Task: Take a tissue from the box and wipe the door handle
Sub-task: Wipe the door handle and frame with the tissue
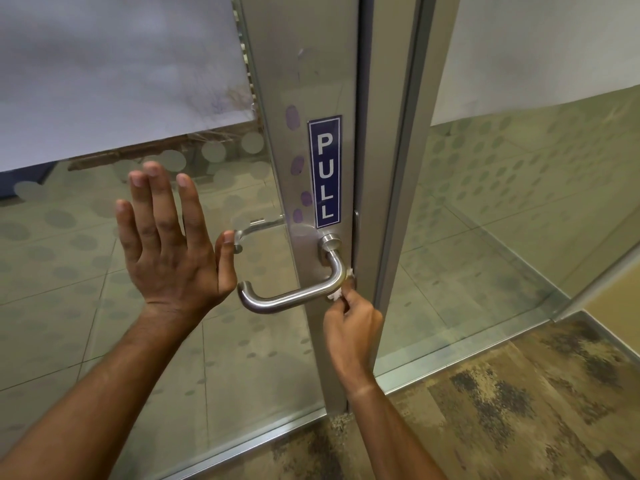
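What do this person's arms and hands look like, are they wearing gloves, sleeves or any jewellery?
Both are bare. The left hand and right hand have no gloves, rings or watch that I can see, and both forearms are uncovered as far as the picture's edge, with no sleeve in view. The fingernails are short and unpainted.

two bare forearms, left hand [166,244] & right hand [349,323], no sleeves, rings or watch

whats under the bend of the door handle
A white tissue pinched in the right hand presses under the door handle bend; most of it is hidden by fingers.
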{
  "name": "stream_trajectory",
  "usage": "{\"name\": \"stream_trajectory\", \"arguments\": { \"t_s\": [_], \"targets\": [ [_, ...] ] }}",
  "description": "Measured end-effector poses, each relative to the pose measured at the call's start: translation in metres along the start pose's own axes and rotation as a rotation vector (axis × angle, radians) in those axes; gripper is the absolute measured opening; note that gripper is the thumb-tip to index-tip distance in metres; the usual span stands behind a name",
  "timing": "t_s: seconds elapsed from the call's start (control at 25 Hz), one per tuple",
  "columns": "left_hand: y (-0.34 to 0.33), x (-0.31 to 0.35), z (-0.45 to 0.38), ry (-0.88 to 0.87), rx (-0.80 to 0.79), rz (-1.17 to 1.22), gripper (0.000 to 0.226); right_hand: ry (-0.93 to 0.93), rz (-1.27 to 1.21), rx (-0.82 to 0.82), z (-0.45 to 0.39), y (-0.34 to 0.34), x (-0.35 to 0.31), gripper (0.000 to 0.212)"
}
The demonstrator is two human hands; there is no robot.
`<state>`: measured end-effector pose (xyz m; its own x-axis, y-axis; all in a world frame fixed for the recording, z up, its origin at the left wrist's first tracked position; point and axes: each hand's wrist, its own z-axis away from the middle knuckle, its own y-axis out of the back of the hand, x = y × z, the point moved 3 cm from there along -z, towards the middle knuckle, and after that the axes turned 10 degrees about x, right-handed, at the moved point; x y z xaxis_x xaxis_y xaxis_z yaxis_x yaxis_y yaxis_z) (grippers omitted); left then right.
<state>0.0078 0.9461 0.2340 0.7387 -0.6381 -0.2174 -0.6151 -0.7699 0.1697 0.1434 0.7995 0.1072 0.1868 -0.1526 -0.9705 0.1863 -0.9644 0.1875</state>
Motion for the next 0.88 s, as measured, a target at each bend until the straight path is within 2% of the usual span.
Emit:
{"name": "stream_trajectory", "arguments": {
  "t_s": [0.2, 0.36, 0.44, 0.48, 0.6, 0.72, 0.8, 0.88],
  "targets": [
    [-0.001, 0.0, -0.001, 0.0, -0.013, -0.016, 0.072, 0.136, -0.285, 0.029, -0.007, 0.001, -0.021, 0.045],
    [-0.002, 0.0, 0.0, -0.001, -0.013, -0.027, 0.071, 0.406, -0.204, 0.084, -0.01, 0.005, -0.023, 0.051],
    [-0.003, 0.001, 0.001, -0.005, -0.01, -0.037, 0.071, 0.435, -0.186, 0.069, -0.012, 0.005, -0.021, 0.052],
    [-0.003, 0.001, 0.001, -0.009, -0.007, -0.041, 0.071, 0.35, -0.237, 0.061, -0.012, 0.005, -0.021, 0.051],
    [-0.003, 0.0, 0.002, -0.012, -0.01, -0.046, 0.072, -0.254, -0.614, 0.017, 0.0, -0.005, -0.026, 0.04],
    [-0.003, 0.0, 0.002, -0.012, -0.022, -0.039, 0.072, -0.723, -0.925, 0.011, 0.011, -0.018, -0.033, 0.036],
    [-0.003, 0.0, 0.003, -0.019, -0.02, -0.048, 0.072, -0.923, -1.136, -0.003, 0.01, -0.021, -0.039, 0.033],
    [-0.003, -0.001, 0.003, -0.021, -0.02, -0.048, 0.072, -1.031, -1.241, -0.076, 0.008, -0.018, -0.045, 0.029]
  ]
}}
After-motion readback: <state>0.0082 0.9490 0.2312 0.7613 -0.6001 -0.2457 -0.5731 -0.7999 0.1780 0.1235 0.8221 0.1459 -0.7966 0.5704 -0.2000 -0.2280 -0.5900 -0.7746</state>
